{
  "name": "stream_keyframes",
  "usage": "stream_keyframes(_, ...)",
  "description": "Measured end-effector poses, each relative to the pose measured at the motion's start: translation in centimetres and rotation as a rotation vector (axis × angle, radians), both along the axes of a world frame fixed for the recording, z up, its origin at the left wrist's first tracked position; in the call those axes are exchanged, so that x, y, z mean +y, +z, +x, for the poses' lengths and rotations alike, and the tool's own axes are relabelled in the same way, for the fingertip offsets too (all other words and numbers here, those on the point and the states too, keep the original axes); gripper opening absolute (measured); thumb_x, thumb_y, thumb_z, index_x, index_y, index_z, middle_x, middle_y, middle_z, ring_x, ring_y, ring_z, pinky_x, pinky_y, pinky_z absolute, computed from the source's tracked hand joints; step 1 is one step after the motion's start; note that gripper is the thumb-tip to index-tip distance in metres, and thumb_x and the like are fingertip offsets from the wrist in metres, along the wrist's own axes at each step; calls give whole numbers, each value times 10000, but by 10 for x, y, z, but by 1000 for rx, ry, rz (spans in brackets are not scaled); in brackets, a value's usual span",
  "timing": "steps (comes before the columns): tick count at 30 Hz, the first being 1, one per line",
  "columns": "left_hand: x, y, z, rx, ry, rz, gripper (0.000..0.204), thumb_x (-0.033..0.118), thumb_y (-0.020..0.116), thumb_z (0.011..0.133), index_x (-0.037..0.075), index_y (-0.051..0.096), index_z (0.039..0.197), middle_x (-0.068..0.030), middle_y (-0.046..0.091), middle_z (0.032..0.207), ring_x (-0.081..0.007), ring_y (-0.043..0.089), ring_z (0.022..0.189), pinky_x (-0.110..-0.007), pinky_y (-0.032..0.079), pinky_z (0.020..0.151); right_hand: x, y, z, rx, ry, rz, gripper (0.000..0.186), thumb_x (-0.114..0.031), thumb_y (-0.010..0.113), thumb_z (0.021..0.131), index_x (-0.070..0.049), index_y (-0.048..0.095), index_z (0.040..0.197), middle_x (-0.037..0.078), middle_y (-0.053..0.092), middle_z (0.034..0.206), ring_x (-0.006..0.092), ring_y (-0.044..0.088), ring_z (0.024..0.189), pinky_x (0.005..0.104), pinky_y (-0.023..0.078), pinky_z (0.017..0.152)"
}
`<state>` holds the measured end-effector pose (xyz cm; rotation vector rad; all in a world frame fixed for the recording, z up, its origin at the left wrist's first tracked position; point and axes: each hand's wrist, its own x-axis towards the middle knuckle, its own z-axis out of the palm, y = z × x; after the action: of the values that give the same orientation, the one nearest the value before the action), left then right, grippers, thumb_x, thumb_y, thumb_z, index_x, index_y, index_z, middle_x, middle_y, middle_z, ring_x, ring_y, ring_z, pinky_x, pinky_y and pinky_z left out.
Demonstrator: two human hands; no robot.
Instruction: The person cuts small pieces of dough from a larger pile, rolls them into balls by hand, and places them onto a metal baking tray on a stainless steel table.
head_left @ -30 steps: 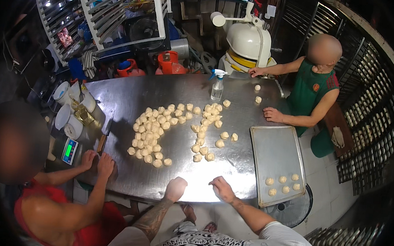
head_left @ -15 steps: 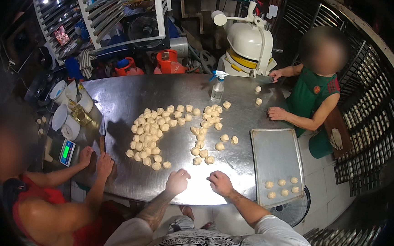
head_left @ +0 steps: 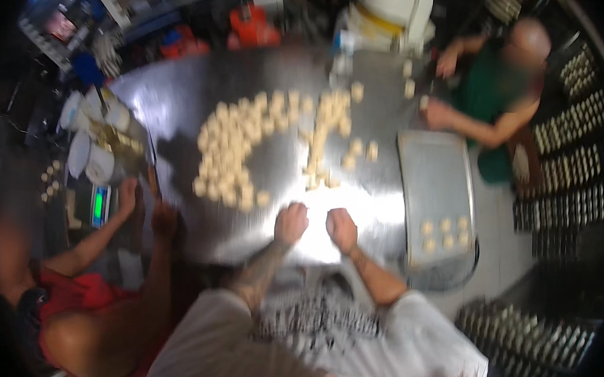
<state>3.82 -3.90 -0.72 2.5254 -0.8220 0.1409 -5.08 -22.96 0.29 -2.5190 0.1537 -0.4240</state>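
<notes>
Both my hands rest low over the near part of the steel table (head_left: 374,214), fingers curled in. My left hand (head_left: 291,223) is closed, knuckles up, and my right hand (head_left: 342,230) is closed just beside it, with a small gap between them. Whatever lies under the palms is hidden, and motion smears the picture. Beyond my left hand spreads a large cluster of pale dough balls (head_left: 227,155). A narrower line of dough balls (head_left: 329,117) runs down toward my hands, and several loose ones lie right of it.
A metal tray (head_left: 437,177) with several dough pieces lies at the right. A co-worker in green (head_left: 491,90) stands beyond it; another in red (head_left: 90,307) sits at left near a scale (head_left: 100,206), tubs (head_left: 79,152) and a long-bladed tool (head_left: 152,178). A spray bottle (head_left: 341,64) stands at the back.
The whole view has shifted, so the table and hands sit higher in the picture, now blurred. My hands have come slightly closer together, fingers curled tighter. The green-clad co-worker's lower hand has moved up.
</notes>
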Motion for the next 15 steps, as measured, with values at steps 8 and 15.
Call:
stream_keyframes(8, 5, 23, 2, -32, 40, -151, 161, 66, 662, 888, 142, 752, 997, -46, 709, 1038, -287, 697, 964, -476, 511, 821, -19, 36, 14, -77, 29, -78, 226, -59, 727, 870, -130, 735, 1084, 105, 665, 1066, 326, 673, 1010, 459, 580, 839)
stream_keyframes(15, 7, 30, -41, 207, 163, -494, 186, 40, 699, 925, 54, 717, 1110, -159, 642, 1162, -378, 657, 1112, -469, 516, 1031, -20, 37, -2, -155, -440, 406, 298, -209, 752, 956, -58, 724, 1211, 149, 678, 1128, 389, 632, 1146, 465, 535, 968)
